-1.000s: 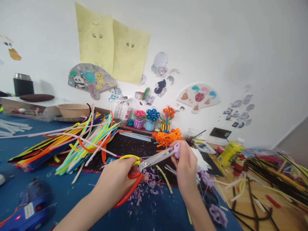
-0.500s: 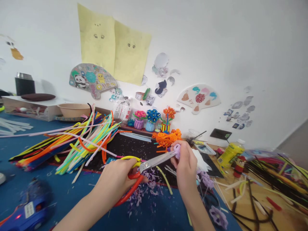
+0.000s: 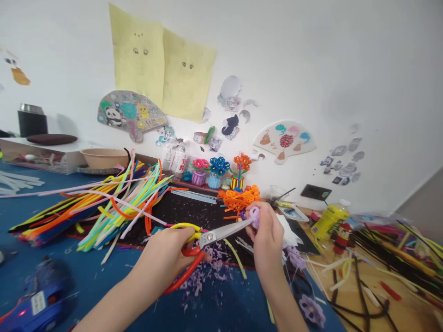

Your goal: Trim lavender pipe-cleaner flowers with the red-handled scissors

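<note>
My left hand [image 3: 166, 256] is closed through the yellow and red handles of a pair of scissors [image 3: 211, 236], whose metal blades point right. The blade tips meet a small purple pipe-cleaner piece [image 3: 254, 215] pinched in the fingers of my right hand [image 3: 267, 237]. Purple fuzz clippings [image 3: 211, 269] lie scattered on the blue and black mat below the scissors. Both hands hover above the table centre.
A big heap of coloured pipe cleaners [image 3: 104, 203] spreads on the left. An orange pipe-cleaner bunch [image 3: 238, 198], small flower pots [image 3: 218, 173], a yellow glue bottle [image 3: 328, 221], black pipe cleaners [image 3: 387, 249] and purple flowers [image 3: 313, 311] lie around. A blue toy car [image 3: 34, 299] sits bottom left.
The scissors and both hands have stayed almost in place; the view shifted slightly. The blades look a little more closed on the purple piece.
</note>
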A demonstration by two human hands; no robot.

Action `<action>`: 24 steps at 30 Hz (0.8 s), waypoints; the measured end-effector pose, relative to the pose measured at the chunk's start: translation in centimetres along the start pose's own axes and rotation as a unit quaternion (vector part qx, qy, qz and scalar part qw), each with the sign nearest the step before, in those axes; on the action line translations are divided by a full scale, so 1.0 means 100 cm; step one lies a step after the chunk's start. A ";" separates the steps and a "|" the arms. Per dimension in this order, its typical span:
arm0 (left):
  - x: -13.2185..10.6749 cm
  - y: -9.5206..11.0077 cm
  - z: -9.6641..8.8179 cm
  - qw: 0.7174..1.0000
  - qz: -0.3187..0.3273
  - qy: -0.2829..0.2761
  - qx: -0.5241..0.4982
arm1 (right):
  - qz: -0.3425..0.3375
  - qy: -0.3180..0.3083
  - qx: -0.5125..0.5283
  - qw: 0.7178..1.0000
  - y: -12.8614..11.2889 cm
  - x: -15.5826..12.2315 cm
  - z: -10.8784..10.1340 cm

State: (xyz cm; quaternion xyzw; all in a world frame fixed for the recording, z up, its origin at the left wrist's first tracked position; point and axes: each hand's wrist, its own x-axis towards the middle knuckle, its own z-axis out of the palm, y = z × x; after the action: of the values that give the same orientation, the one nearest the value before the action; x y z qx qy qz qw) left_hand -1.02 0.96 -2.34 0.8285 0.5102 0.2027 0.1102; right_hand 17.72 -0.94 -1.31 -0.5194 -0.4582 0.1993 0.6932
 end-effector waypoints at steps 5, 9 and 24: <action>0.001 0.000 0.003 1.000 -0.003 -0.005 0.012 | -0.001 -0.007 0.018 1.000 -0.002 0.002 0.001; 0.000 0.004 0.003 1.000 -0.018 -0.013 0.003 | -0.007 -0.004 0.020 1.000 -0.003 0.003 0.001; 0.000 0.006 0.003 0.999 -0.053 -0.007 0.001 | -0.011 -0.020 -0.009 1.000 -0.006 0.002 0.001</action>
State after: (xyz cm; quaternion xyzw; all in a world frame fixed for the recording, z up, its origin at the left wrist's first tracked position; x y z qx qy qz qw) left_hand -0.38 0.65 -2.38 0.8016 0.5531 0.1905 0.1234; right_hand 17.62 -0.97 -0.66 -0.5164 -0.4796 0.1976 0.6813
